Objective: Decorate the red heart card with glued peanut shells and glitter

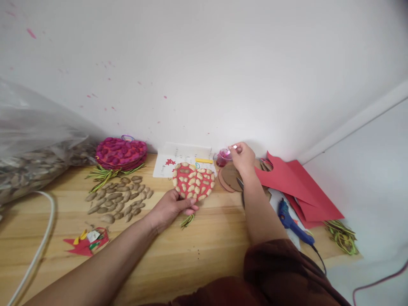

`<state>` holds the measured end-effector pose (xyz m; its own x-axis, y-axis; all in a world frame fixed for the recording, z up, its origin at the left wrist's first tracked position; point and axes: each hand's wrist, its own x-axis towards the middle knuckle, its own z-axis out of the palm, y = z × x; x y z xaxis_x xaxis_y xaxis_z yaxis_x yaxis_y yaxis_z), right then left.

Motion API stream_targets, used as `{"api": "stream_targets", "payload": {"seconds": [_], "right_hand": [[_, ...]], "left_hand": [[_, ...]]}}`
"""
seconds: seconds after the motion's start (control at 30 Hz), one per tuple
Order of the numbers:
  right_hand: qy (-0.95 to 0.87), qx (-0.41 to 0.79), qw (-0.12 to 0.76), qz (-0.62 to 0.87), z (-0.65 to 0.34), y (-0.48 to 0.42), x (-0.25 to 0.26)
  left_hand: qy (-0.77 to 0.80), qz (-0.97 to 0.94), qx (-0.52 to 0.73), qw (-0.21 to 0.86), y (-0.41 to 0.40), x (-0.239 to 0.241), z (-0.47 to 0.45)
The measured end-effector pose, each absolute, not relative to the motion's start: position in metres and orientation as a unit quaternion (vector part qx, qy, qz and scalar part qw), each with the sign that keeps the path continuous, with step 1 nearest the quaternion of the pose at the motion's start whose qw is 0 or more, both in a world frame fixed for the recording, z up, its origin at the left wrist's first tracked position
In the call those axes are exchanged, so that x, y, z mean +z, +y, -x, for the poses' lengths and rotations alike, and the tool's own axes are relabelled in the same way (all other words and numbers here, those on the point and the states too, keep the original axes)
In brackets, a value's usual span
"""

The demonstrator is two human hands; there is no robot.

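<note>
My left hand (pixel 174 208) grips the lower edge of a red heart-shaped card (pixel 185 180) covered with pale peanuts, its thumb in front. Green-and-yellow strands (pixel 187 221) hang from the heart's lower tip. My right hand (pixel 244 157) is closed in a pinch at the back of the table. Between its fingertips is a thin whitish stick (pixel 234 147), mostly hidden by the fingers. It is over a small clear cup (pixel 222 158) with dark pink liquid in it. Under the right forearm lie brown and red card discs (pixel 230 176).
Loose peanuts (pixel 119 197) spread on the left, before a pink peanut-covered piece (pixel 121 152). A bag of peanuts (pixel 35 165) and a white cable (pixel 47 229) are further left. Scraps (pixel 87 242) lie in front. A blue glue gun (pixel 293 223) and red sheets (pixel 306 191) lie right.
</note>
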<state>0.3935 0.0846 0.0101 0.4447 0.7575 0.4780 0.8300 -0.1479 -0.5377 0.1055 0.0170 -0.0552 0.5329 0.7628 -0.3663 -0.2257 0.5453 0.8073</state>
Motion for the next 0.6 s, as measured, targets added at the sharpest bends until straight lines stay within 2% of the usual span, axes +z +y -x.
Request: {"api": "stream_targets", "payload": {"seconds": [0.6], "right_hand": [[-0.534,-0.023,0.394,0.748,-0.396,0.084,-0.003]], "left_hand": [[0.360,-0.377,0.305,0.797,0.019,-0.060,-0.106]]}}
